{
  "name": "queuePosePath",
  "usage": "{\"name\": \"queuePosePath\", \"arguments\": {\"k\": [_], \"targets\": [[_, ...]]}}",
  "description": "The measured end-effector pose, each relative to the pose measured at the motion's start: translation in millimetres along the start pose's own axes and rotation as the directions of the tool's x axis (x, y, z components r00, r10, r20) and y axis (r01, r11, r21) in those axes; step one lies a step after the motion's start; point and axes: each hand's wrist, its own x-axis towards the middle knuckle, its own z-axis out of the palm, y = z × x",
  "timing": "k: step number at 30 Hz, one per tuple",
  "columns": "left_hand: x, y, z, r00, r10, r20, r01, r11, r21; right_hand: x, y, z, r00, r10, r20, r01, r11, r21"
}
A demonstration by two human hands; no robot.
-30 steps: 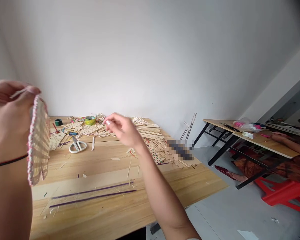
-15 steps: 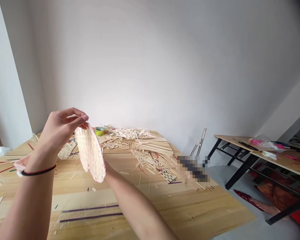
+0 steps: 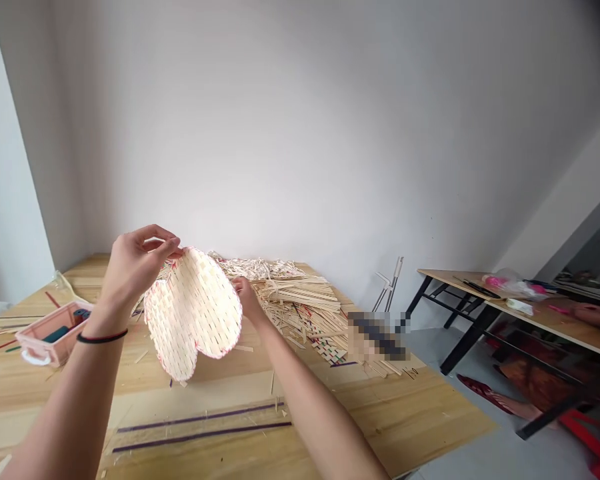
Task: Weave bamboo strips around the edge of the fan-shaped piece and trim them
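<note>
A pale woven bamboo piece [image 3: 205, 303] with rounded lobes and red stitching along its rim is held up above the table. My left hand [image 3: 147, 257] pinches its upper edge between thumb and fingers. At the right rim is my right hand [image 3: 247, 299], its fingers bent against the edge and partly hidden by the weave. The broad face of the piece is turned toward me, and a notch shows at its bottom. Below it, two dark purple strips [image 3: 200, 433] lie side by side on the wooden table [image 3: 390, 427].
Left of my forearm stands a pink plastic box [image 3: 55, 350] with thread spools inside. A heap of bamboo strips [image 3: 305, 293] covers the table's back. A black-legged second table [image 3: 570, 327] stands at right, where another person's hand [image 3: 597, 315] rests.
The woven piece has turned from nearly edge-on to broadside. My right hand has come out from behind it to its right rim. The pink box is now more visible.
</note>
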Motion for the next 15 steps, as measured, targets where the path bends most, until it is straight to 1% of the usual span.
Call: {"name": "queuePosePath", "arguments": {"k": [2,3,4,5,7,9,11,13,15], "targets": [[-1,-3,17.8,0.997,0.051,-0.065,-0.054,0.998,-0.044,-3,5,-31,0.994,0.04,-0.103,-0.029,0.994,0.107],[-2,-6,27.9,0.988,0.103,-0.112,-0.115,0.987,-0.11,-6,3,-46,0.989,0.043,-0.144,-0.019,0.985,0.171],[-3,-9,38.4,0.983,0.138,-0.119,-0.158,0.971,-0.179,-11,-1,-60,0.984,0.035,-0.174,0.008,0.972,0.236],[-4,-13,48.7,0.982,0.154,-0.106,-0.175,0.959,-0.222,-18,-7,-73,0.982,0.018,-0.187,0.04,0.953,0.299],[-6,-24,67.0,0.985,0.159,-0.072,-0.172,0.953,-0.251,-34,-21,-91,0.986,-0.032,-0.165,0.098,0.906,0.411],[-10,-36,79.6,0.99,0.142,0.009,-0.135,0.957,-0.258,-51,-35,-96,0.996,-0.078,-0.05,0.093,0.866,0.491],[-18,-48,84.5,0.987,0.121,0.101,-0.093,0.965,-0.246,-64,-43,-89,0.985,-0.109,0.131,0.025,0.852,0.523],[-30,-59,80.9,0.977,0.097,0.191,-0.057,0.977,-0.207,-72,-45,-74,0.944,-0.126,0.305,-0.054,0.853,0.52],[-46,-68,70.7,0.959,0.076,0.272,-0.034,0.987,-0.157,-76,-41,-57,0.893,-0.138,0.428,-0.11,0.856,0.505]]}}
